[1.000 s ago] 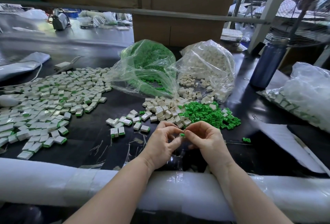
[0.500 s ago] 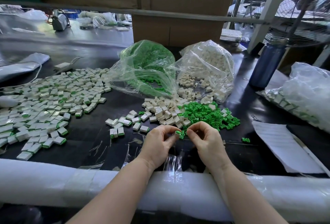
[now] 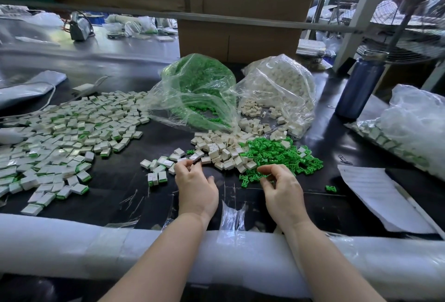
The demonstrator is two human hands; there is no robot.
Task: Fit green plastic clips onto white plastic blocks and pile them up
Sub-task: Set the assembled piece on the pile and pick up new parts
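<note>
Head cam: both hands are out over the black surface (image 3: 120,195), split btw the two loose heaps prob so each grabs its own part. Left hand (image 3: 196,189), fingers curled, touches a white block (image 3: 195,157) at the heap edge; can't tell if it's gripped yet. Right hand (image 3: 281,188) hovers half-curled over the green clips (image 3: 279,154), w/ nothing clearly pinched. Finished pieces (image 3: 62,138) pile up far left, out of the way.

Two hands on the bench: left hand (image 3: 196,188) and right hand (image 3: 281,191). Two open clear bags beyond them, one of green clips (image 3: 199,89), one of white blocks (image 3: 281,89). One blue bottle (image 3: 361,85) far right of the right hand. One stray clip (image 3: 330,188) just right of it. Loose clips (image 3: 284,154), loose blocks (image 3: 224,150) and assembled pieces (image 3: 60,138) left of the left hand: too many to count.
</note>
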